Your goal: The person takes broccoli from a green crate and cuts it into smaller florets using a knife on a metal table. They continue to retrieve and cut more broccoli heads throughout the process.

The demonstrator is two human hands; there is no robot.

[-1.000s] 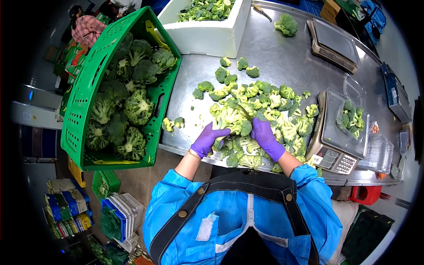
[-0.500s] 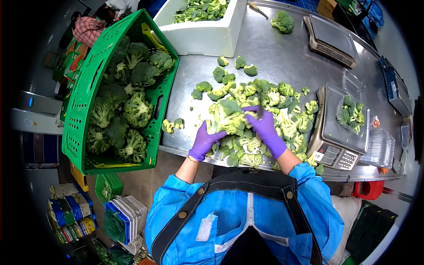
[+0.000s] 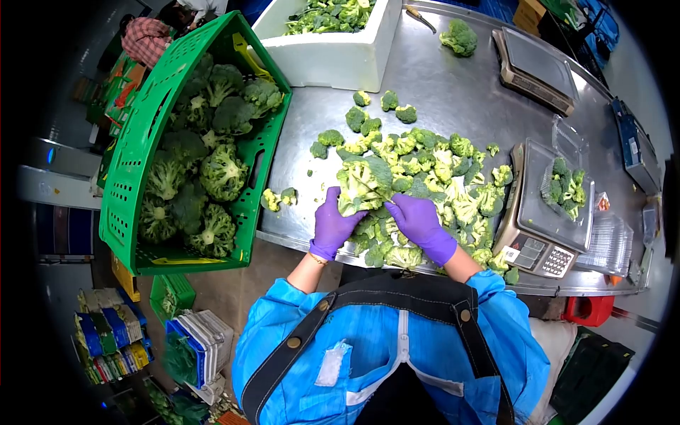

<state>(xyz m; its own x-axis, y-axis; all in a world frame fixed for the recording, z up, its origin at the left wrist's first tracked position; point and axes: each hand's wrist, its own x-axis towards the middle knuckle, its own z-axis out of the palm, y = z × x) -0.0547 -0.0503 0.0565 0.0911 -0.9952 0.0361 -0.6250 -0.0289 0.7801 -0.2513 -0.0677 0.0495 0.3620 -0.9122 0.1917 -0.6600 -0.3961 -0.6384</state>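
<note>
We find the left hand (image 3: pixel 336 225) gripping a broccoli head (image 3: pixel 363 183) over the desk (image 3: pixel 443 92), beside the cut florets (image 3: pixel 464 207). The right hand (image 3: pixel 414 218) is curled just beside the head; we cannot tell what it grips. We note a green crate (image 3: pixel 126 205) of broccoli to the left.

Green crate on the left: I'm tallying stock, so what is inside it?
Inside the green crate are piled broccoli heads, some showing pale stems, others dark crowns. Whatever lies beneath the visible heads is covered, so no full count.
</note>
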